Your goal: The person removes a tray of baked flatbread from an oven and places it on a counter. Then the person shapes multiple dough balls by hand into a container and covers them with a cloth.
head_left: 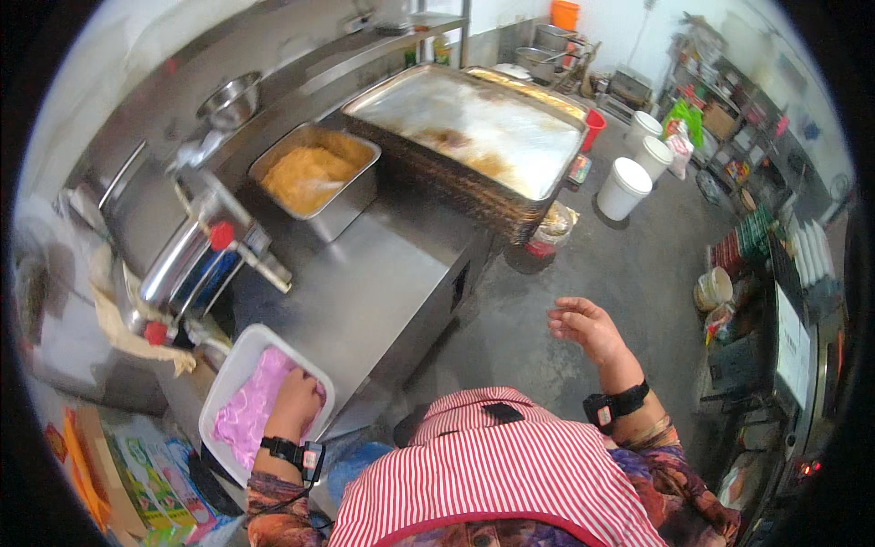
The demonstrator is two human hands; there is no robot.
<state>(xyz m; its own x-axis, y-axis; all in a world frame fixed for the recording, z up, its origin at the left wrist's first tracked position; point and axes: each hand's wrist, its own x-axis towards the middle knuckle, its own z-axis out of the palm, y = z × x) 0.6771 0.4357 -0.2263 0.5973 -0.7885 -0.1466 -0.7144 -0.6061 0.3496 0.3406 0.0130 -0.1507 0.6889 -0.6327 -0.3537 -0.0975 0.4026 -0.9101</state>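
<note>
My left hand (294,398) reaches down into a white rectangular tub (239,365) at the near end of the steel counter and presses into the pink dough-like mass (248,412) inside it. Whether the fingers grip the mass is hidden. My right hand (583,326) hangs in the air over the grey floor to the right of the counter, fingers loosely spread, holding nothing. Both wrists wear black bands. A red-and-white striped apron (492,474) fills the lower middle.
A steel counter (365,292) carries a metal pan of yellow-orange mash (310,175) and a large steel tray on stacked trays (474,128). A metal machine with red knobs (205,255) stands at left. White buckets (624,187) sit on the floor; shelves line the right.
</note>
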